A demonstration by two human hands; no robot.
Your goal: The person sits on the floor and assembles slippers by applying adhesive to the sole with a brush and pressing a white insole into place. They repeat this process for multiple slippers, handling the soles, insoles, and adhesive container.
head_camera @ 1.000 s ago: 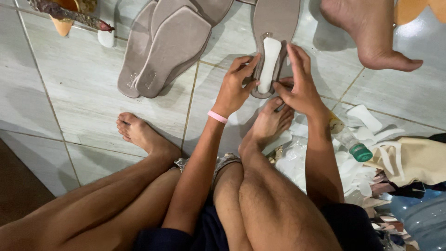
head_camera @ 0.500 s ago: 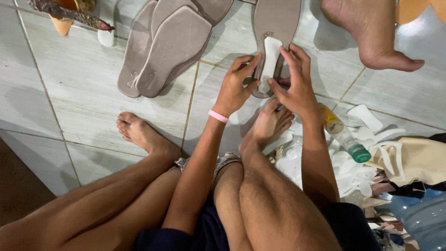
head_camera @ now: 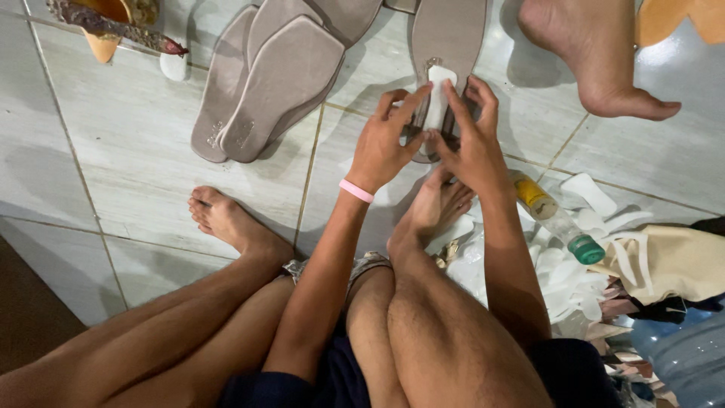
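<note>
I see a glossy tiled floor (head_camera: 113, 151) carrying three flat taupe insoles: two matte ones (head_camera: 264, 83) stacked, and one (head_camera: 453, 38) under my hands. My left hand (head_camera: 381, 147) and right hand (head_camera: 472, 143) both pinch one small, smooth white pad (head_camera: 436, 98) upon that third insole. One clear bottle (head_camera: 555, 219) lies nearby.

A clear plastic bottle (head_camera: 560, 220) with yellow label and green cap lies on the tiles.

Two hands (head_camera: 381, 147) (head_camera: 472, 143), three grey insoles (head_camera: 279, 79), one white strip (head_camera: 438, 94), one bottle (head_camera: 559, 219)
</note>
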